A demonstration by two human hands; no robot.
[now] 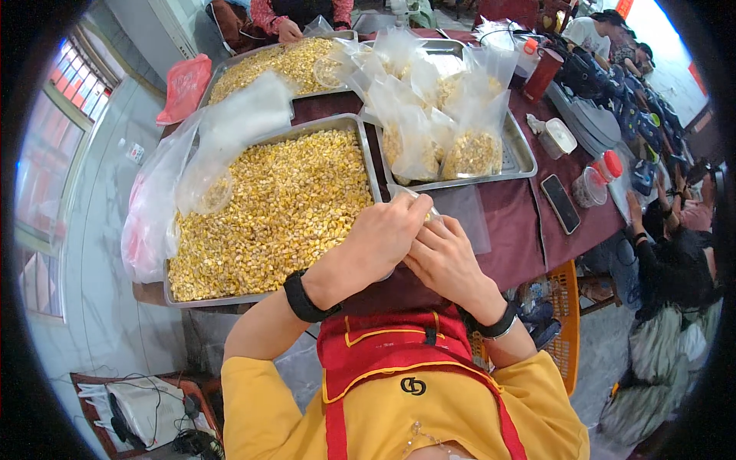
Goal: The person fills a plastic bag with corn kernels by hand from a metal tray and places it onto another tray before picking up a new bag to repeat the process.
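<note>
Both my hands meet over the table's near edge, close to the right side of a metal tray (372, 157) full of yellow kernels (284, 207) that look like corn. My left hand (379, 234) has its fingers closed on the edge of a clear plastic bag (400, 192). My right hand (446, 253) is closed against the same bag, fingertips touching those of the left. Most of this bag is hidden by the hands. Beside them a flat clear plastic bag (471, 218) lies on the cloth. Behind, filled clear bags (471, 153) stand upright in a second metal tray (521, 157).
A third tray of kernels (264, 69) lies farther back, where another person's hand (290, 31) rests. Loose plastic sheeting (153, 207) covers the left edge. A phone (560, 204), a jar (590, 188) and a red cup (543, 75) stand at right. An orange crate (566, 322) is below.
</note>
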